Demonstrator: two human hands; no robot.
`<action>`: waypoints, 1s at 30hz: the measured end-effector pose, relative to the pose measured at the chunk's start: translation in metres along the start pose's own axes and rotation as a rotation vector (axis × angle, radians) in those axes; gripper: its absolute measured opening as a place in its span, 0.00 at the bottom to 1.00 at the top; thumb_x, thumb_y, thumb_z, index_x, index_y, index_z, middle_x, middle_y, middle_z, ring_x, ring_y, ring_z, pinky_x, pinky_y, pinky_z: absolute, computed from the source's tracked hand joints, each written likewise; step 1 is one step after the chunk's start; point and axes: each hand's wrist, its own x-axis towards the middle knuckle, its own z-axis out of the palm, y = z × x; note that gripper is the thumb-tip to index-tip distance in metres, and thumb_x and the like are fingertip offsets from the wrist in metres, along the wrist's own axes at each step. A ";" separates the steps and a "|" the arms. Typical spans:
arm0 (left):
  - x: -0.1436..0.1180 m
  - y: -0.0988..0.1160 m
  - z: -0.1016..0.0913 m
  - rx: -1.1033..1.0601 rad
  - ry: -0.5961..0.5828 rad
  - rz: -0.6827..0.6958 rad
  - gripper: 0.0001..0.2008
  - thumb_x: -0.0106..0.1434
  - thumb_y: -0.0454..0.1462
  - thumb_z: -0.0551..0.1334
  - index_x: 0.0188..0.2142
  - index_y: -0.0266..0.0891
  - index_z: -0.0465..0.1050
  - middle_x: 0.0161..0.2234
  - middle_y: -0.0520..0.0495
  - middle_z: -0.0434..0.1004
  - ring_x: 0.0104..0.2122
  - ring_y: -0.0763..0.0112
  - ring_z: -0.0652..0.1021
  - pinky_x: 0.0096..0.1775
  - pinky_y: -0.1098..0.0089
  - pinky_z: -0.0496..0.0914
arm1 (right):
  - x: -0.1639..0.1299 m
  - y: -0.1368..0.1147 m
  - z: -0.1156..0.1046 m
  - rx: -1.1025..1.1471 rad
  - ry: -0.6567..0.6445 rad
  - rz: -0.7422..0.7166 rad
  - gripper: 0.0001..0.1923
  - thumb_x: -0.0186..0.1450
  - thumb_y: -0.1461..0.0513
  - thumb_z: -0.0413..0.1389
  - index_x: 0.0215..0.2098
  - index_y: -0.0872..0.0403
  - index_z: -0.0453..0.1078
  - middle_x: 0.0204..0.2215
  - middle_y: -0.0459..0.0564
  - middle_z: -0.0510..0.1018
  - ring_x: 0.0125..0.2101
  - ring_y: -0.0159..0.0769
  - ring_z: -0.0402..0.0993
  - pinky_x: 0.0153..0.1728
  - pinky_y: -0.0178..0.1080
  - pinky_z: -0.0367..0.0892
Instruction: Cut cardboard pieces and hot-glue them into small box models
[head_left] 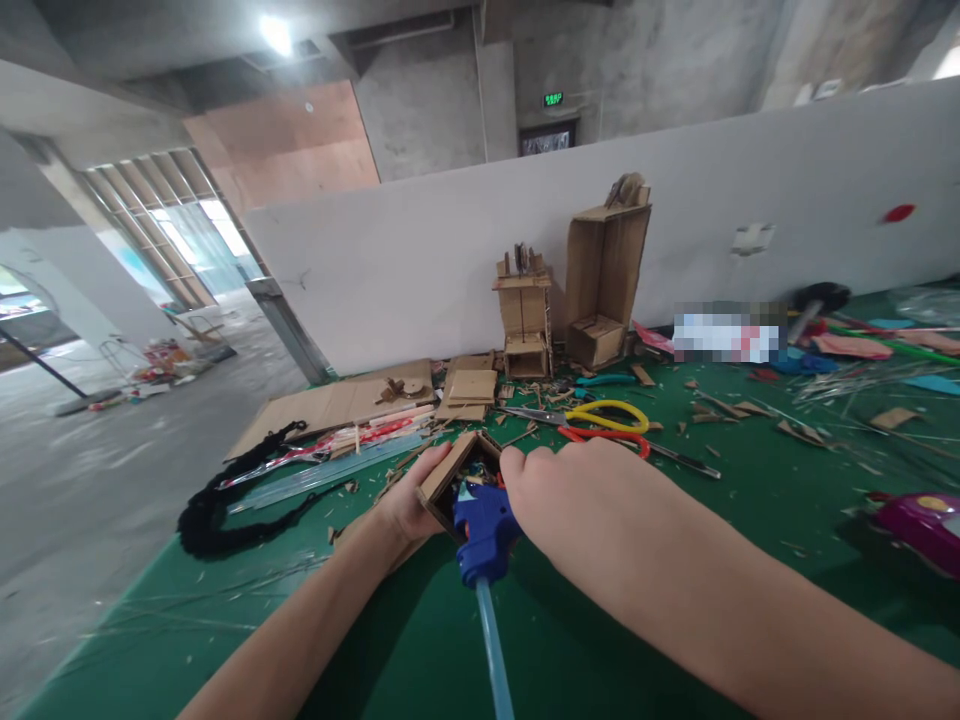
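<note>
You hold a small cardboard box point(448, 468) in your left hand point(414, 500) and a blue glue gun point(487, 522) in your right hand point(551, 490), above the near part of a green-covered table point(390, 650). Your left hand is partly open, curved around the box's left side; its fingertips are largely hidden beneath the cardboard. Your right hand is closed in a fist about the gun, knuckles up, the handle lost from sight behind your fingers. The box is tilted, its open side facing you, with the gun's front end at the opening; whether the nozzle touches the cardboard cannot be told. A translucent glue stick point(494, 645) juts from the back of the gun toward you. Just beyond your right hand lie yellow-handled scissors point(634, 410) and a utility knife point(688, 464). Well to the left of the box curls a black fuzzy strip point(201, 520), while two cardboard structures, one short point(526, 302) and one taller point(624, 262), stand against a white partition point(390, 265).
</note>
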 end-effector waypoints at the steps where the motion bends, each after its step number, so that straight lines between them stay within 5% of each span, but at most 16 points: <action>1: 0.000 0.001 0.001 0.008 0.001 -0.001 0.22 0.55 0.52 0.59 0.36 0.35 0.75 0.31 0.45 0.79 0.30 0.62 0.78 0.37 0.64 0.69 | 0.001 0.000 -0.002 0.008 -0.020 -0.002 0.17 0.49 0.72 0.59 0.38 0.59 0.69 0.16 0.46 0.73 0.13 0.35 0.69 0.11 0.33 0.49; 19: -0.005 0.004 0.006 -0.228 0.105 -0.183 0.20 0.54 0.49 0.61 0.34 0.32 0.75 0.28 0.43 0.79 0.32 0.58 0.79 0.41 0.62 0.69 | -0.006 0.004 -0.004 -0.077 0.062 -0.003 0.13 0.50 0.74 0.56 0.34 0.57 0.68 0.19 0.48 0.74 0.17 0.35 0.70 0.15 0.34 0.49; 30: -0.001 0.002 -0.001 -0.189 0.055 -0.102 0.22 0.55 0.49 0.59 0.37 0.31 0.76 0.31 0.42 0.80 0.33 0.57 0.79 0.42 0.61 0.69 | -0.014 -0.001 -0.003 -0.093 0.185 0.038 0.07 0.58 0.72 0.50 0.27 0.58 0.67 0.15 0.48 0.69 0.14 0.30 0.63 0.18 0.35 0.47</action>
